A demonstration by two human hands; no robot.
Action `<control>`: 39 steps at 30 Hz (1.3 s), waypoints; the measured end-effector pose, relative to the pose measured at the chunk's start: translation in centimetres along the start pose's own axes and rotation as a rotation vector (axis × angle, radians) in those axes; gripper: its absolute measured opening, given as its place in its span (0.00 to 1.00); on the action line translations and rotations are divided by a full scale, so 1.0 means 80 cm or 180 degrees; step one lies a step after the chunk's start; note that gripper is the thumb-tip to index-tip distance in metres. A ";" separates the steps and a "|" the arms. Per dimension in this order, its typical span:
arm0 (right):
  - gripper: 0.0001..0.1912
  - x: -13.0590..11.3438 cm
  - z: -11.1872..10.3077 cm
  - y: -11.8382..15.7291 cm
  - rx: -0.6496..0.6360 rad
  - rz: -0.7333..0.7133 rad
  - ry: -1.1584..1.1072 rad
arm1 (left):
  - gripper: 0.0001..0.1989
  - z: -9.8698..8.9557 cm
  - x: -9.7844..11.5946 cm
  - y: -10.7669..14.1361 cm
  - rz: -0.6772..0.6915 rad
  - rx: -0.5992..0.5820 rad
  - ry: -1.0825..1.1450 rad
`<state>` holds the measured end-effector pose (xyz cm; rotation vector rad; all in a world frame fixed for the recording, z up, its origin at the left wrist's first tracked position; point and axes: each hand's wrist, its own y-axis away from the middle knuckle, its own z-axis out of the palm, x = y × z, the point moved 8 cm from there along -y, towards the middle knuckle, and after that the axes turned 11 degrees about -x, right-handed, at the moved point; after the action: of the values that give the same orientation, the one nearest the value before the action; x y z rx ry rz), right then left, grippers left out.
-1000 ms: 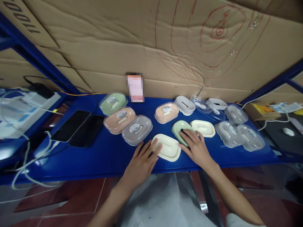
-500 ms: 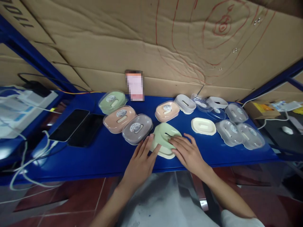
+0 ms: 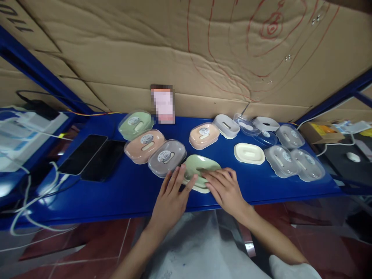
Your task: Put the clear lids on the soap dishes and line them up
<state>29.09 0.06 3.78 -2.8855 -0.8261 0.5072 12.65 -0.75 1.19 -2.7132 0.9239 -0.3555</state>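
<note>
A green oval plastic dish (image 3: 203,162) lies over a cream base (image 3: 200,189) near the front edge of the blue table. On its left side rests my left hand (image 3: 172,192), its fingers long and the thumb against the near rim. My right hand (image 3: 226,190) grips the right side with bent fingers reaching over the dish. The dish's middle is partly hidden by both hands. Another cream base (image 3: 249,153) lies to the right. Close by on the left is a grey dish under a clear lid (image 3: 167,157).
Lidded dishes in peach (image 3: 145,145) and green (image 3: 135,124) stand at left, several grey ones (image 3: 281,161) at right. A phone with a blurred screen (image 3: 163,104) leans on the cardboard (image 3: 116,50). Two dark phones (image 3: 84,155) and white cables (image 3: 27,193) lie left.
The green dish has tipped from a raised, slotted-side view to lie flatter over the cream base. Both hands have stayed on it, shifting only slightly.
</note>
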 end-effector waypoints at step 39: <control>0.29 0.104 -0.013 -0.043 -0.0095 0.0699 -0.2186 | 0.32 0.011 -0.022 0.002 -0.0355 -0.0096 0.1162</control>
<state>34.41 7.36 2.98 -2.8424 -0.5643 1.5705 11.44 0.36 0.08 -2.7851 0.8690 -0.8891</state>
